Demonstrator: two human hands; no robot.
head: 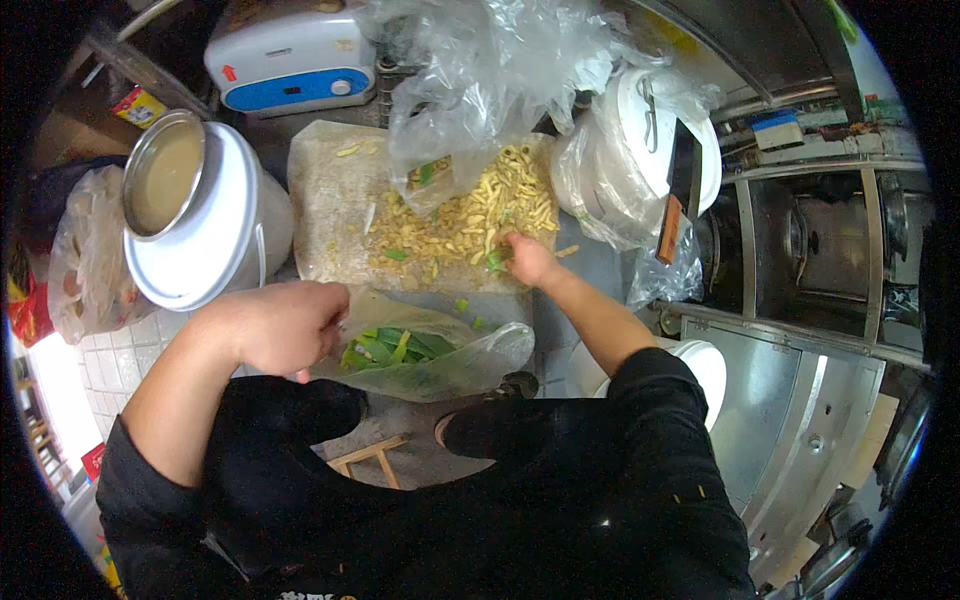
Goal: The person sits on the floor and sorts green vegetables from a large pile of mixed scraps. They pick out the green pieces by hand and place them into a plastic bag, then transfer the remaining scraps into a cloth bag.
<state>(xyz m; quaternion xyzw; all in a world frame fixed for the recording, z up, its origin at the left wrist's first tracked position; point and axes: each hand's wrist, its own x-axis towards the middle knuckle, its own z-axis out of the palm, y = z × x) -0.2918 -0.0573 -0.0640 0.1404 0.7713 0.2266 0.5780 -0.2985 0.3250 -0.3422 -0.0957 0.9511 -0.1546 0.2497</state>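
A worn cutting board [330, 195] lies in front of me with a heap of sliced, yellowish vegetable [450, 232] on its right half. My right hand [531, 259] reaches down at the board's right front part, fingertips bent among the slices. A green leaf piece [495, 261] touches those fingers; whether they grip it is hidden. Nearer to me, a clear plastic bag [480, 367] lies with its mouth spread and cut green leaves [397, 348] inside. My left hand [289, 326] is closed at the bag's left edge, holding the plastic.
Left of the board stands a white lidded bucket [195, 262] with a metal bowl of cloudy liquid [166, 176] on it. Crumpled plastic bags [510, 60] overhang the board's back. A cleaver [670, 225] rests on a white bucket [637, 135] at right. A white-and-blue appliance [292, 67] stands behind.
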